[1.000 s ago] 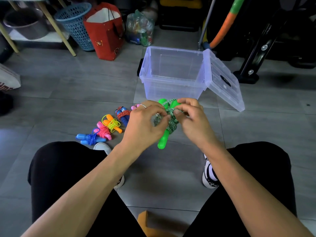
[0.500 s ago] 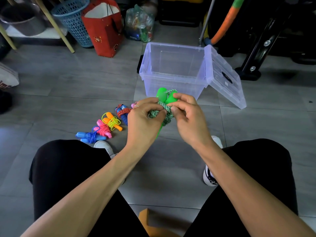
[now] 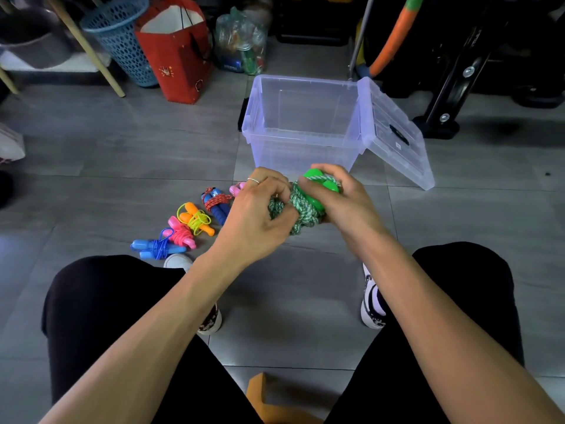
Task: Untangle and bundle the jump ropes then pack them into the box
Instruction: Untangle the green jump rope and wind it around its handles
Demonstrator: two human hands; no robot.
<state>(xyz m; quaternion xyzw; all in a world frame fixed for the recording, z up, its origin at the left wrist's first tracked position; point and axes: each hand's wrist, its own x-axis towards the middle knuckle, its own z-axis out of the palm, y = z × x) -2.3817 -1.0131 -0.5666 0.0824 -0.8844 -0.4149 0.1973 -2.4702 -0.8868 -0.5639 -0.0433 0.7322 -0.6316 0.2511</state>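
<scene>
Both hands hold one green jump rope with a green-and-white braided cord [image 3: 301, 206], up in the air just near the clear plastic box [image 3: 301, 127]. The right hand [image 3: 342, 203] curls around the two green handles. The left hand [image 3: 260, 215] pinches the wound cord (a thin ring sits on one finger). The box stands open on the grey tiled floor [image 3: 122, 148], its lid hanging on the right. Four small bundled ropes [image 3: 186, 228] lie in a row to the left: blue, pink, orange-and-yellow, and blue-and-red.
</scene>
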